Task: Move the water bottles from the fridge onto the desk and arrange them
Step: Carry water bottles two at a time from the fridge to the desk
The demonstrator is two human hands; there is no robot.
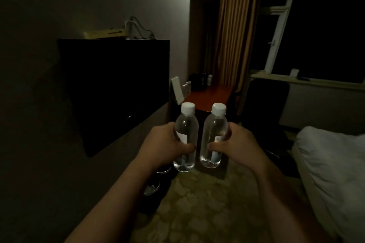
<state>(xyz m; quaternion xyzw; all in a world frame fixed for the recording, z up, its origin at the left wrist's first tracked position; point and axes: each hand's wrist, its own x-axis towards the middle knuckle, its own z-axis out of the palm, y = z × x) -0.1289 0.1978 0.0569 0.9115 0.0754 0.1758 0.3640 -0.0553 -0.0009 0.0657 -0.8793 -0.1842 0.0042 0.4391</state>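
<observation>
Water bottles, one gripped upright in the left hand [167,144] and one in the right hand [239,144], were carried at frame centre, apparently bound for the tabletop [209,94] beyond, where small bottles [186,87] already stood.

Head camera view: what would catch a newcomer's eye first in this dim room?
Two clear plastic water bottles with white caps, held upright side by side at the centre: one in the left hand, one in the right hand. Behind them stands a reddish-brown wooden desk, and a large black television hangs on the left wall.
</observation>
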